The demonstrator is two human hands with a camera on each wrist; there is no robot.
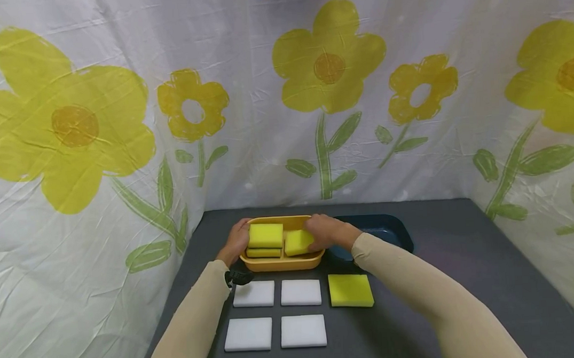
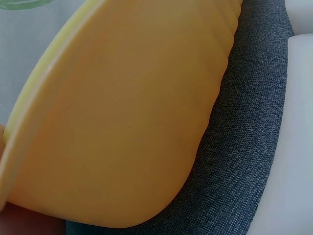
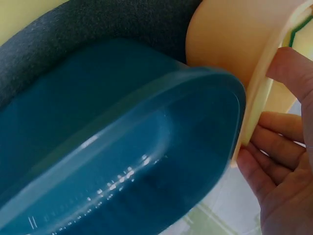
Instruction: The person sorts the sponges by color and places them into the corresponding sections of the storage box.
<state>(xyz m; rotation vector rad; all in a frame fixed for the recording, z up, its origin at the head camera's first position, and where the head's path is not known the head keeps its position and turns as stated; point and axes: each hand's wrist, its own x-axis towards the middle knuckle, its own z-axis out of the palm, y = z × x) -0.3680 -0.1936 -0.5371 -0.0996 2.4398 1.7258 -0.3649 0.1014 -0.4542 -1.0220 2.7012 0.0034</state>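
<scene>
A yellow divided tub [image 1: 282, 264] stands at the back of the dark table. Its left compartment holds stacked yellow sponges [image 1: 266, 236]; another yellow sponge [image 1: 297, 242] lies in the right compartment. My left hand [image 1: 236, 241] grips the tub's left end. Only fingertip edges show beside the yellow tub's wall [image 2: 122, 112] in the left wrist view. My right hand [image 1: 329, 230] reaches over the right end, beside that sponge. In the right wrist view, the right hand's fingers [image 3: 276, 139] and thumb hold the rim; the sponge is mostly hidden there.
A dark blue tub [image 1: 398, 227] touches or nearly touches the yellow one on the right, partly behind my forearm. Several white sponges [image 1: 303, 331] lie in rows in front. One yellow sponge [image 1: 351, 290] lies right of them. A flowered curtain [image 1: 249, 186] borders the table.
</scene>
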